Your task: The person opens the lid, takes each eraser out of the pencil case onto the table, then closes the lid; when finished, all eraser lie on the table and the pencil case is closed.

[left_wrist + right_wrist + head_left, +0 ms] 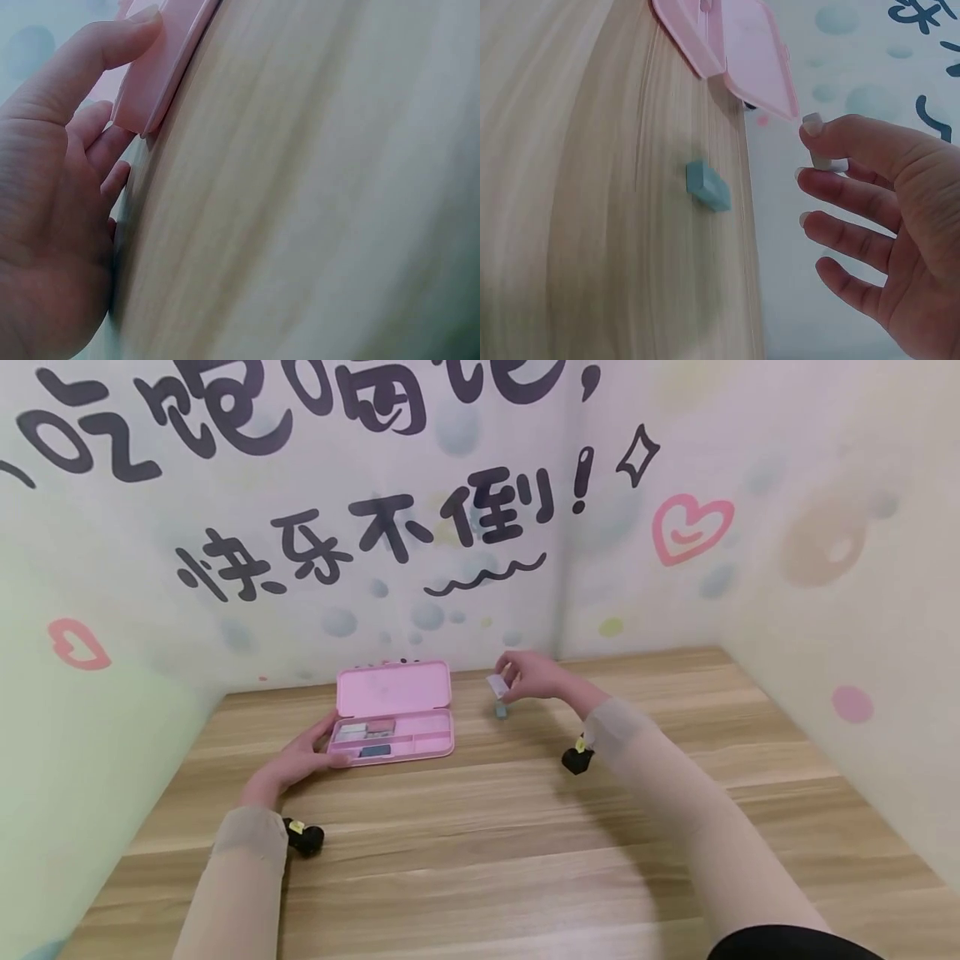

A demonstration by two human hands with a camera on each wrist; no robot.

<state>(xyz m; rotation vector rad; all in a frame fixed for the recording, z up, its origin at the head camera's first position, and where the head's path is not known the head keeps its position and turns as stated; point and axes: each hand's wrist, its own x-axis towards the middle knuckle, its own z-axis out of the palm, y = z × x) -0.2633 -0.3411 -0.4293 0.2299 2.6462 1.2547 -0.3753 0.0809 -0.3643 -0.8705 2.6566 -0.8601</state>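
A pink pencil case [393, 687] lies with its lid raised near the back wall. My left hand [300, 758] grips its left end, the thumb on the front edge and the fingers round behind. Inside lie a white block [350, 732], a dull pink block [382, 726] and a dark blue block [375, 750], each in the left part. To the right of the case, my right hand [900, 202] pinches a small white block that looks like an eraser [820, 146] between thumb and fingertips, above the table. Below it a teal eraser-like block [709, 185] rests on the wood.
The wooden table [465, 852] meets a white printed wall [300, 635] right behind the case. A side wall [840, 635] bounds it on the right. Small black devices sit at the left wrist [303, 837] and the right wrist [577, 757].
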